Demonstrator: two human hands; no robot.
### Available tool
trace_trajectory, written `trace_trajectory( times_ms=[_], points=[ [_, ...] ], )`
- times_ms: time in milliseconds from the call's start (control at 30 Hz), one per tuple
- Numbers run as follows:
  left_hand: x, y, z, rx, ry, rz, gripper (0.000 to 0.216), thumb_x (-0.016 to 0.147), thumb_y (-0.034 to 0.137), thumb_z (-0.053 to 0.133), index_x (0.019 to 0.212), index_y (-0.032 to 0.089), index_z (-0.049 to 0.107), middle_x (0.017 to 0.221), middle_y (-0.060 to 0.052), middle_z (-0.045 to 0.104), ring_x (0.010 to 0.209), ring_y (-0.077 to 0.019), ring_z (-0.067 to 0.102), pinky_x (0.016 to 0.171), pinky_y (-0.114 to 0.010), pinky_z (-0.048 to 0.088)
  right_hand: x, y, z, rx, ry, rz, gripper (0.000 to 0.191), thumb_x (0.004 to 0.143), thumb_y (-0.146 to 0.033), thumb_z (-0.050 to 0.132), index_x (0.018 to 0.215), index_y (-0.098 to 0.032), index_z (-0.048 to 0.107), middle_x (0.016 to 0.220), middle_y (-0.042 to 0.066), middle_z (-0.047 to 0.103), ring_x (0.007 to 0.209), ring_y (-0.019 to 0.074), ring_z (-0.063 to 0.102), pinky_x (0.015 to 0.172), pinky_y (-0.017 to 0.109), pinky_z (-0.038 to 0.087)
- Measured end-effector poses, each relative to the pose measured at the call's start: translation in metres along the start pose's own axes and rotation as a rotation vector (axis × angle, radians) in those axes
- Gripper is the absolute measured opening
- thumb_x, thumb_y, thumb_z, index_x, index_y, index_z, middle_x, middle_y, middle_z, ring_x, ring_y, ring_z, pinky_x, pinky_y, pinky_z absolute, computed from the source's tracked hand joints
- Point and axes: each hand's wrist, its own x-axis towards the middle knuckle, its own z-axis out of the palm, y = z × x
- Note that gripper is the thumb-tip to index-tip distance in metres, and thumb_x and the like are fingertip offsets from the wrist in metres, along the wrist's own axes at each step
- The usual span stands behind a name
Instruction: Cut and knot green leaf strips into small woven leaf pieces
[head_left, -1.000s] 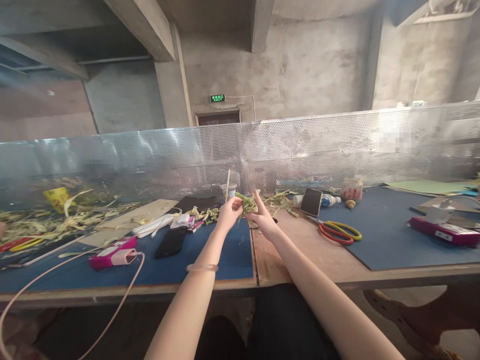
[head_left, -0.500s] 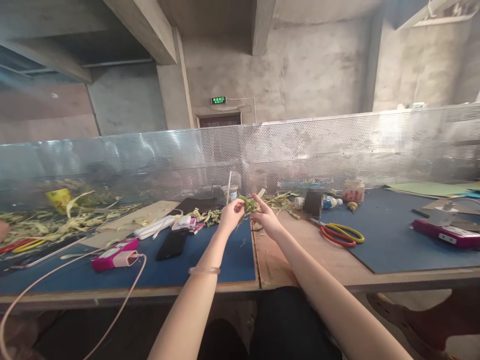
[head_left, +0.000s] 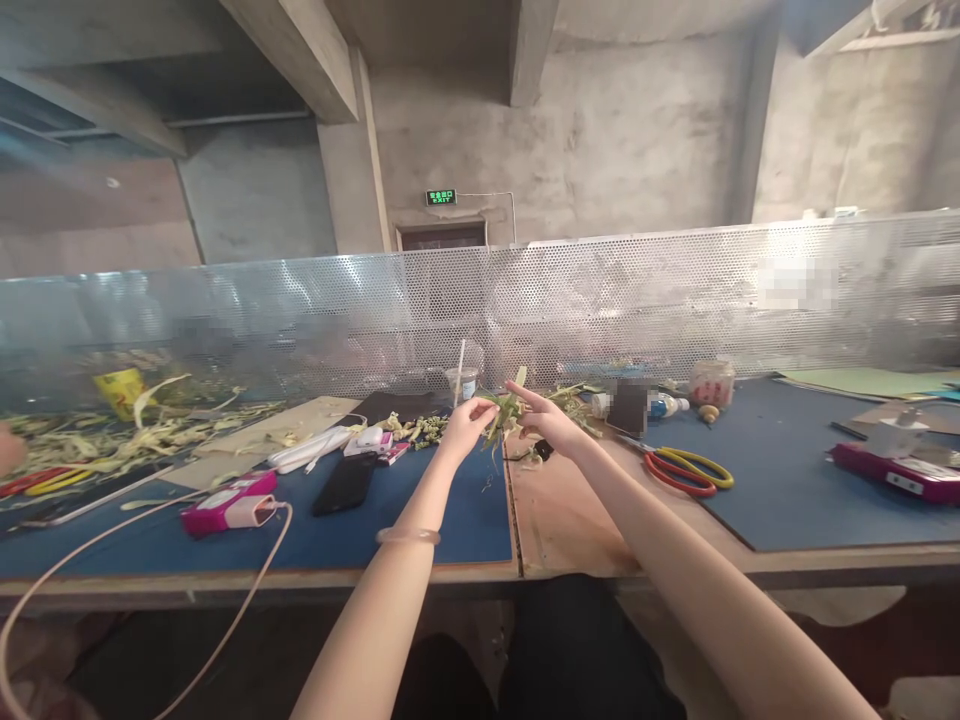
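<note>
My left hand [head_left: 466,430], with a pale bangle [head_left: 409,537] on its wrist, pinches a bundle of green plant-like strips [head_left: 504,412] above the seam between the blue mat and the bare wood. Just right of the bundle is my right hand [head_left: 553,425], its index finger stretched out toward the strips and its thumb apart. Its other fingers are partly hidden. Under it lies a small dark object [head_left: 543,450], too unclear to name. Beyond my right hand are more loose greenish strips [head_left: 571,405].
Orange-and-yellow-handled scissors [head_left: 688,470] lie to the right. On the left are a black phone [head_left: 345,484], a magenta power strip [head_left: 229,503] with a cable, and heaped pale strips [head_left: 142,440]. A plastic cup [head_left: 466,384] stands before the perforated metal screen [head_left: 600,300]. Another person's hand [head_left: 9,450] shows at far left.
My right hand has drawn slightly right, away from the strips, and its fingers have spread. My left hand still holds the bundle. More of the green strips now shows.
</note>
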Motion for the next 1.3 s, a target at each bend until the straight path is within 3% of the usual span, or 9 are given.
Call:
trace_trajectory(
  times_ms=[233,467,767,967,1133,1300],
  points=[
    [-0.002,0.003,0.000,0.007,-0.046,-0.025,0.020,0.072,0.033,0.057,0.077,0.016,0.066,0.080,-0.005,0.068,0.077,-0.0193,0.060,0.072,-0.029,0.045,-0.005,0.014,-0.005,-0.052,0.005,0.007,0.072,0.065,-0.008,0.050,0.132,-0.031,0.037,0.073,-0.004,0.058,0.053,0.0063,0.050,0.056,0.022,0.050],
    [-0.003,0.001,0.001,-0.036,-0.117,-0.090,0.021,0.072,0.032,0.055,0.078,0.016,0.067,0.077,-0.004,0.068,0.072,-0.0176,0.059,0.064,-0.026,0.045,-0.008,0.014,-0.007,-0.086,-0.002,0.014,0.072,0.066,-0.008,0.049,0.133,-0.029,0.036,0.066,-0.005,0.052,0.051,0.0061,0.048,0.057,0.023,0.050],
    [-0.002,-0.004,0.003,-0.114,-0.168,-0.178,0.028,0.075,0.037,0.051,0.087,0.016,0.065,0.087,-0.005,0.067,0.077,-0.0161,0.059,0.056,-0.021,0.042,-0.007,0.018,-0.007,-0.107,0.015,-0.019,0.075,0.064,-0.005,0.045,0.134,-0.029,0.033,0.061,-0.006,0.047,0.051,0.0065,0.047,0.057,0.023,0.050],
    [-0.004,-0.008,0.004,-0.111,-0.150,-0.219,0.033,0.070,0.041,0.059,0.089,0.015,0.065,0.088,-0.007,0.067,0.077,-0.0165,0.059,0.051,-0.021,0.037,-0.008,0.016,-0.005,-0.105,0.014,-0.052,0.075,0.064,-0.005,0.046,0.134,-0.030,0.033,0.085,-0.001,0.059,0.055,0.0057,0.048,0.058,0.024,0.051],
    [-0.002,-0.011,0.005,-0.114,-0.139,-0.231,0.033,0.069,0.039,0.061,0.090,0.015,0.064,0.088,-0.007,0.067,0.075,-0.0161,0.059,0.051,-0.021,0.036,-0.009,0.013,-0.003,-0.139,0.020,-0.031,0.073,0.066,-0.005,0.046,0.134,-0.029,0.033,0.080,-0.002,0.059,0.050,0.0052,0.049,0.058,0.024,0.050],
    [-0.001,-0.013,0.004,-0.118,-0.144,-0.238,0.031,0.068,0.037,0.062,0.088,0.015,0.065,0.086,-0.008,0.067,0.072,-0.0161,0.058,0.051,-0.022,0.037,-0.010,0.013,-0.005,-0.143,0.007,-0.024,0.073,0.067,-0.006,0.046,0.134,-0.030,0.033,0.087,0.000,0.061,0.052,0.0058,0.050,0.058,0.025,0.051]
  ],
)
